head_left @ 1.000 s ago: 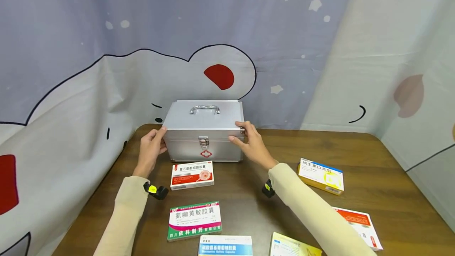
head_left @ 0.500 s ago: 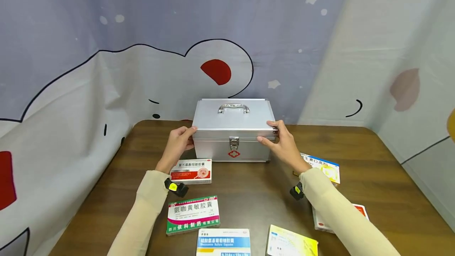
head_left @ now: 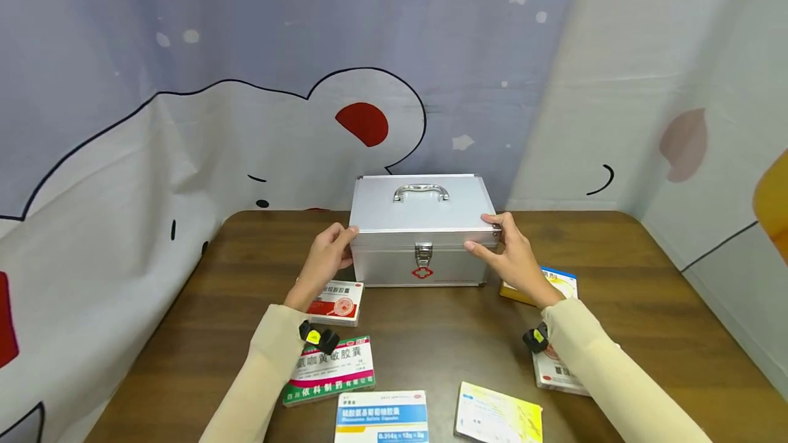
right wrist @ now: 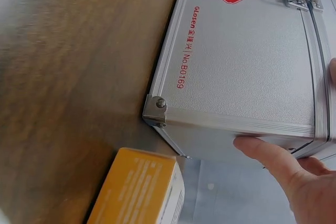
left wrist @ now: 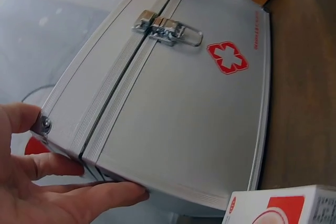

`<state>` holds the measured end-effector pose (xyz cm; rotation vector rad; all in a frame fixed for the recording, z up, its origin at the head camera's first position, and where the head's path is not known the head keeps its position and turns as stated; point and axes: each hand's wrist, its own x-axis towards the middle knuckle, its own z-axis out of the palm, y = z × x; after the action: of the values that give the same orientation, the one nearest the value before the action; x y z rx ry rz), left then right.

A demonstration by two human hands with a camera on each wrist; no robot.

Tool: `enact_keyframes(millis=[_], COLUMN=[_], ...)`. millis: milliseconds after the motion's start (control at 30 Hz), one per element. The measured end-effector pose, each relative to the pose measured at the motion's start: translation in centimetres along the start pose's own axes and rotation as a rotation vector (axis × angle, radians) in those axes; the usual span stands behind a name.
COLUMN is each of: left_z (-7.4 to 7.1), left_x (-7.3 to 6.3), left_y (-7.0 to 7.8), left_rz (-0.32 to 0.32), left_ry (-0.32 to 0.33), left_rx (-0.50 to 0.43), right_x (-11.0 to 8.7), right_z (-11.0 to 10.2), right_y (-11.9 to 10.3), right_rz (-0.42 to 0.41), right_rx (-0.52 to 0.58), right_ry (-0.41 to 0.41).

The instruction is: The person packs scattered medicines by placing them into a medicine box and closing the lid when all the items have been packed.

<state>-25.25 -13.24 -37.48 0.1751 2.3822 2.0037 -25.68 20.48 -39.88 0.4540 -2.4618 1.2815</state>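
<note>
A silver first-aid box (head_left: 386, 265) with a red cross stands at the back of the table, its lid down and the top handle (head_left: 421, 190) lying flat. My left hand (head_left: 323, 262) holds its left side, thumb at the upper front corner and fingers along the side wall. At the opposite side my right hand (head_left: 516, 262) grips the box, with a finger over the lid's corner. The front latch (left wrist: 165, 29) shows in the left wrist view. Below my right hand, a yellow medicine box (right wrist: 139, 187) lies near the lower corner.
A red-and-white medicine box (head_left: 335, 303) lies by my left wrist, partly covered. Nearer are a green-and-white box (head_left: 335, 378), a blue-and-white box (head_left: 382, 415) and a yellow one (head_left: 500, 414). My right sleeve overlaps another white box (head_left: 554, 371). A printed curtain (head_left: 468, 53) hangs behind.
Both hands have shifted the first-aid box to the right along the back of the table, keeping hold of its sides. It now stands closer to the yellow medicine box.
</note>
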Motion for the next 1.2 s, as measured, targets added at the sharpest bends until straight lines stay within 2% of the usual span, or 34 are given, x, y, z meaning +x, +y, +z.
enact_keyframes(millis=[100,300,500,667,833,1000,1200], left_z=[0.2,0.6,0.7,0.7,0.8,0.7,0.9], left_x=[-0.5,-2.7,-5.0,-7.0,-8.8,-9.8,-10.2], left_y=[-0.7,-1.0,-0.7,-0.4,0.1,0.2,0.1], left_rz=[0.033,0.078,0.084,0.080,0.075,0.082,0.077], left_ry=[0.038,0.089,0.120,0.152,0.129,0.115,0.141], left_rx=[0.029,0.070,0.047,0.069,0.120,0.198,0.184], right_x=[-0.7,-2.5,-4.2,-6.1,-7.7,-8.4,-8.7], right_z=[0.0,-0.1,0.0,0.4,0.3,0.2,0.2], right_y=[-0.2,-0.8,-1.9,-3.0,-3.9,-4.1,-4.3], right_rz=[0.006,0.024,0.020,0.026,0.016,0.007,0.002], right_rx=[-0.006,-0.022,-0.001,-0.008,-0.037,-0.069,-0.076], right_ry=[0.002,0.013,0.016,0.015,0.034,0.044,0.059])
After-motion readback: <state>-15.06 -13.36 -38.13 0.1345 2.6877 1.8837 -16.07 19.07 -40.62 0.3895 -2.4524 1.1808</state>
